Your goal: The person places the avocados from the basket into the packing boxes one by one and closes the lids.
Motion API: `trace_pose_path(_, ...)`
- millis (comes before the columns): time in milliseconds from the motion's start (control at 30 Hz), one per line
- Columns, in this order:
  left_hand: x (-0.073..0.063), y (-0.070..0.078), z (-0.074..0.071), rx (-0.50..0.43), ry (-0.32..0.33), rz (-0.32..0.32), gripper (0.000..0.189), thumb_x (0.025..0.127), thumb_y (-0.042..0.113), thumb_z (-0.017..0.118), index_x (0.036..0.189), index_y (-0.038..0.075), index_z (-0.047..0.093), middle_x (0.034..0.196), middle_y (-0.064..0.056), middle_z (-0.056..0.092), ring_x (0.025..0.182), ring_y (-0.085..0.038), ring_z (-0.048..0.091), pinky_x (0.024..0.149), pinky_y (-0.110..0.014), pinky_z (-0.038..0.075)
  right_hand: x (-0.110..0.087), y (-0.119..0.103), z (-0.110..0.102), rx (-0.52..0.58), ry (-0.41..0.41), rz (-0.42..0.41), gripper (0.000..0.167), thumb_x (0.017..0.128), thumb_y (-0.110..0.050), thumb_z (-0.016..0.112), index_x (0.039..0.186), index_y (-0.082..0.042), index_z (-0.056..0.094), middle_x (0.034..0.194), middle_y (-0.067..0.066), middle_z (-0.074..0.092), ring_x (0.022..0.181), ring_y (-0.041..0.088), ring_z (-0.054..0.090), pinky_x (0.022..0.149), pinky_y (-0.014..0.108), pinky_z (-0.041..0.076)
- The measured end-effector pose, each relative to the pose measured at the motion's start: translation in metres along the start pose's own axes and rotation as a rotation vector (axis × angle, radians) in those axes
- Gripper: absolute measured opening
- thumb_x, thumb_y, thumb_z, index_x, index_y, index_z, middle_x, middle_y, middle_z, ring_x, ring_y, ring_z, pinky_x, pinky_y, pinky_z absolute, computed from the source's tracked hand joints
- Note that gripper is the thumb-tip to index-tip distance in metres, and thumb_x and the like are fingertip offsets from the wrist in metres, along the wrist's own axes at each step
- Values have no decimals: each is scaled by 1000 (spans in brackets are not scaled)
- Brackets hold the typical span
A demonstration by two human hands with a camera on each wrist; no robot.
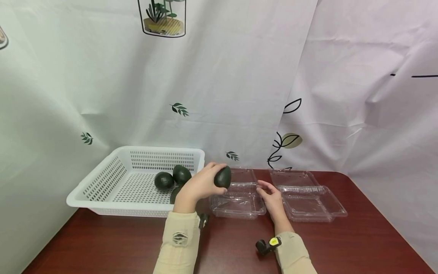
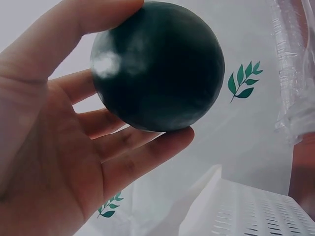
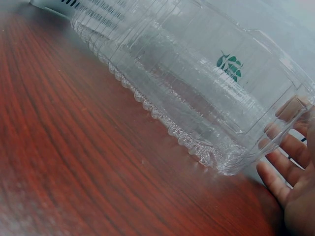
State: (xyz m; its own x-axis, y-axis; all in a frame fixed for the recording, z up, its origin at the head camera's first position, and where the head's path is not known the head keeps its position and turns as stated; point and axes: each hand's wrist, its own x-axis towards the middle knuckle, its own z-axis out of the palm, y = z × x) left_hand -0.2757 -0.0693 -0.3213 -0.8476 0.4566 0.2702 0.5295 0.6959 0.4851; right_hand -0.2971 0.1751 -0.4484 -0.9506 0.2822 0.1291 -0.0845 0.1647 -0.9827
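My left hand [image 1: 202,184] grips a dark green avocado [image 1: 222,177], thumb and fingertips around it, beside the left edge of a clear plastic clamshell box [image 1: 236,207]. The left wrist view shows the avocado [image 2: 160,69] large, with the thumb over its top and fingers beneath. The box stands with its lid [image 1: 242,176] raised at the back. At the box's right side is my right hand [image 1: 272,199], its fingertips right at the wall. In the right wrist view its loosely extended fingers [image 3: 283,172] show beside the box's end, partly through the plastic.
On the left stands a white perforated basket [image 1: 97,207] with several avocados [image 1: 164,180] toward its right end. A second clear clamshell box [image 1: 308,207] lies opened at the right. The dark red wooden table [image 1: 229,243] ends at a printed white curtain [image 1: 239,95].
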Motion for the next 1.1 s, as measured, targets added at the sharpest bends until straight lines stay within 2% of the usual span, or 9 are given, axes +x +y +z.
trace_pose_path(300,2,-2,3,3,-20,-3,74,70,24,78,137,15,46,126,-7,48,105,-23,54,85,-40,44,0,-1,0,1,-1,-3,31,85,-10,65,116,-6,63,100,5,63,83,8,53,65,21,44)
trace_pose_path(567,3,-1,6,6,-29,24,75,69,24,78,136,11,47,125,-10,49,106,-24,53,87,-41,43,0,-1,0,-12,-7,9,32,86,-11,64,117,-7,63,103,7,62,86,11,53,66,22,44)
trace_pose_path(767,3,1,8,3,-69,21,72,69,25,78,134,13,49,128,-8,48,107,-24,53,86,-41,43,-1,0,-1,-7,-8,9,32,86,-11,64,117,-7,63,103,7,62,84,10,53,65,21,44)
trace_pose_path(933,5,1,10,-15,-117,23,70,68,23,79,132,16,51,135,-12,44,113,-26,50,88,-42,42,-1,-1,-1,-3,-9,7,31,86,-11,64,117,-7,63,102,7,63,84,10,53,65,21,44)
trace_pose_path(1100,6,-1,12,-16,-125,38,70,68,22,79,132,15,51,134,-11,45,112,-25,51,89,-41,42,-1,-1,0,-13,-10,3,31,86,-11,64,117,-8,63,103,8,62,84,11,53,65,22,44)
